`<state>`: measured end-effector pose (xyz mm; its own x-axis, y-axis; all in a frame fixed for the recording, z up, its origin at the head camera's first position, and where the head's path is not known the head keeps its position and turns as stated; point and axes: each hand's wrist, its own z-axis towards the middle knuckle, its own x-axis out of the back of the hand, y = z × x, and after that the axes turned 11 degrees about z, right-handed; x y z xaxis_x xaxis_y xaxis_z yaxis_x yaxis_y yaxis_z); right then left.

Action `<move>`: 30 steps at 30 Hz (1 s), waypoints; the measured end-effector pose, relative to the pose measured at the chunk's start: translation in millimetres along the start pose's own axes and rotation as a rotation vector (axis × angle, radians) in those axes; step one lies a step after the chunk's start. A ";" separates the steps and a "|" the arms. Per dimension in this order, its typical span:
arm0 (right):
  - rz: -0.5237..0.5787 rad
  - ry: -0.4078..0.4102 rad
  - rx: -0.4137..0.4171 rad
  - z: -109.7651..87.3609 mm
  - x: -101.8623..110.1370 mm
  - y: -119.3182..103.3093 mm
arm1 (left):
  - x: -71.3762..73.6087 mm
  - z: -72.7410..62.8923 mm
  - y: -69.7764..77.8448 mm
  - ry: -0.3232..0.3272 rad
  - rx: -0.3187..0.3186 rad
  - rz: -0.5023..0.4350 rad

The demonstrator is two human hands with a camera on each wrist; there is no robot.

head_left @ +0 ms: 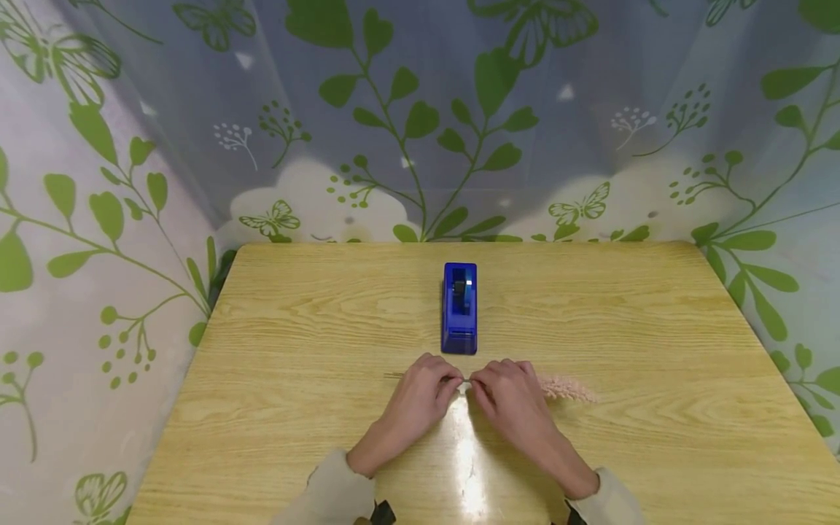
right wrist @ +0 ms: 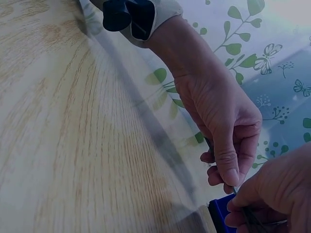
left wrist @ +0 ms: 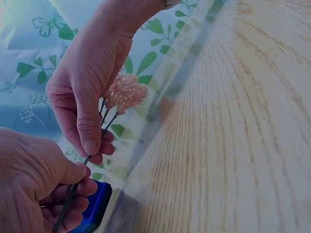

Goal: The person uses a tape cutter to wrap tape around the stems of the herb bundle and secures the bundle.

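Head view: a person's left hand [head_left: 425,386] and right hand [head_left: 515,394] meet over a wood-grain bench [head_left: 295,313], gripping a pink flower sprig [head_left: 567,389] between them, its long axis running crosswise, nearly parallel to the bench's far edge. The pink heads point to the person's right, emerging beyond the right hand; the thin stem ends jut out to the left. Only a short stretch of stem shows between the two sets of fingers, which sit close together, each narrowed to a pinch. Whether the sprig touches the bench cannot be told. A blue tape dispenser [head_left: 459,324] stands just beyond the hands, its length pointing away from the person. In the left wrist view, the dark stem slants up from the left fingers [left wrist: 73,189] to the right, splitting below the blossoms. Leaf-and-butterfly-print fabric [head_left: 315,131] surrounds the scene; pale sleeves [head_left: 335,488] frame the foreground.
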<state>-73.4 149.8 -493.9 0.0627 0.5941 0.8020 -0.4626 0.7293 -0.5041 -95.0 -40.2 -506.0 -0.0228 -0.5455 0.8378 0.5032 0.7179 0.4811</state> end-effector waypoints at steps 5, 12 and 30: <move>-0.021 0.027 0.027 1.1 0.2 -0.2 | 0.2 0.2 0.1 0.007 -0.006 0.008; -0.037 0.010 0.019 2.1 -0.3 -2.0 | -0.6 0.0 0.0 0.026 -0.004 0.004; -0.013 0.032 -0.007 1.9 0.5 -2.9 | -5.2 0.3 -0.3 0.078 -0.007 -0.003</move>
<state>-73.7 147.3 -491.5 0.0973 0.5950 0.7978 -0.4550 0.7395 -0.4961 -95.2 -37.5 -510.5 0.0430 -0.5799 0.8135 0.5092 0.7133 0.4816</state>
